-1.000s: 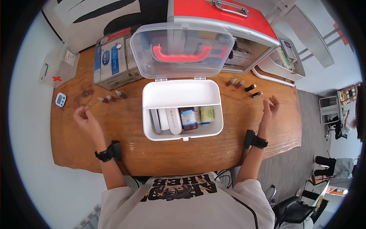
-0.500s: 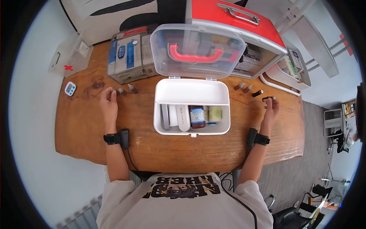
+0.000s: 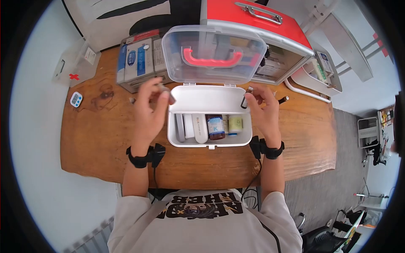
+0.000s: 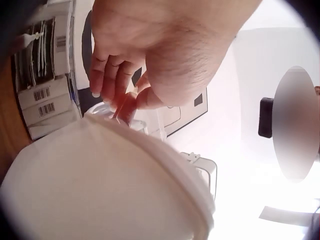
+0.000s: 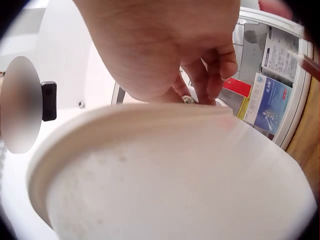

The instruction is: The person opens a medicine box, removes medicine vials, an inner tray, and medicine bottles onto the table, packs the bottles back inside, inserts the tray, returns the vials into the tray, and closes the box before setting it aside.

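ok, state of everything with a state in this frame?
white box: lid open, upright
red case: open
left hand: pinches a small vial
right hand: pinches a dark vial
brown bottle: lying in the white box
dark vial on table: lying down

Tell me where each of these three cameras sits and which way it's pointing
Head: worn on the head, looking down at the white box on the wooden table; both forearms, left hand and right hand show.
Left wrist: beneath the left hand, looking up along its fingers over the white box rim.
Right wrist: beneath the right hand, looking up along it over the white box rim.
Shared: all three show the white box; each wrist view shares its own hand with the head view.
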`<state>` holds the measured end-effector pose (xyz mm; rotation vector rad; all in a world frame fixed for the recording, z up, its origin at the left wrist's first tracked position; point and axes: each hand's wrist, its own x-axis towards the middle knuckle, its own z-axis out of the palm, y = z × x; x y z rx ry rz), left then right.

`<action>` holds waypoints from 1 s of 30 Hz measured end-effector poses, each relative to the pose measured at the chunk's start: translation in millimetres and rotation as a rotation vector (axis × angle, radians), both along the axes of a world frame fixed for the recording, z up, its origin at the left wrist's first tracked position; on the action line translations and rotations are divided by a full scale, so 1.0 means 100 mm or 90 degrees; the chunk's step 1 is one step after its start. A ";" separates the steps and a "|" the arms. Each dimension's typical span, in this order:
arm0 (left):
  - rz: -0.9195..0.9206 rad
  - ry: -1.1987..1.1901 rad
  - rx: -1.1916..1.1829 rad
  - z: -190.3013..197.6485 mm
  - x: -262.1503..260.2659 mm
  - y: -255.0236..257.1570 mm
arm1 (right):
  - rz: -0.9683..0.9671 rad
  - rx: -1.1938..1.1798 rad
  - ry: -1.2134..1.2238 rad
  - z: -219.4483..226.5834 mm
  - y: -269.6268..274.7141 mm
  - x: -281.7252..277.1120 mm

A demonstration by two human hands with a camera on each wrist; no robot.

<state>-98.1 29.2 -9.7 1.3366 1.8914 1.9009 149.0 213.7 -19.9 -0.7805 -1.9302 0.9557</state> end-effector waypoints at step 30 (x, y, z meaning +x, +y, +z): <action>-0.119 0.088 -0.141 -0.21 -0.07 0.03 | -0.475 0.056 0.039 -0.95 0.97 1.21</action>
